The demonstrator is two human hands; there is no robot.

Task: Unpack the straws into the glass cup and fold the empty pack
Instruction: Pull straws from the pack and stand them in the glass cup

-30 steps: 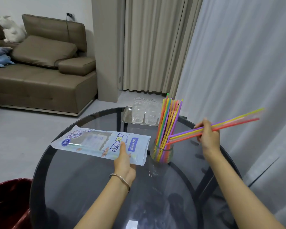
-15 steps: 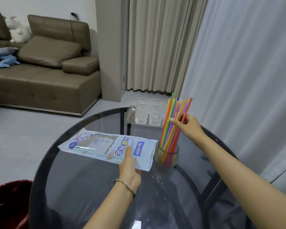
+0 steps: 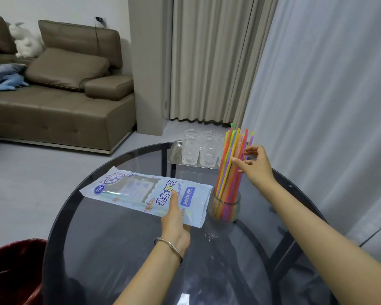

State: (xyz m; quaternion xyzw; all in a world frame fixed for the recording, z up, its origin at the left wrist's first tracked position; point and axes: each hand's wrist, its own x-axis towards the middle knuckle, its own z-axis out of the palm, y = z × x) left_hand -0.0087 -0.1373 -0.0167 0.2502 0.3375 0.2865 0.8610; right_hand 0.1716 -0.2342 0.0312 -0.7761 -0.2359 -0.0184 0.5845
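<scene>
We see straws standing in glass cup, centre-right of frame, on round glass table. Pack lies flat just left of cup. Our left hand pinches pack's near end, thumb on top. Our right hand loosely spread, fingertips touching straws, gripping none.

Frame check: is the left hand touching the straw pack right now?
Touching. The head view shows the left hand with its thumb lying flat on top of the straw pack, near the end beside the glass cup.
</scene>
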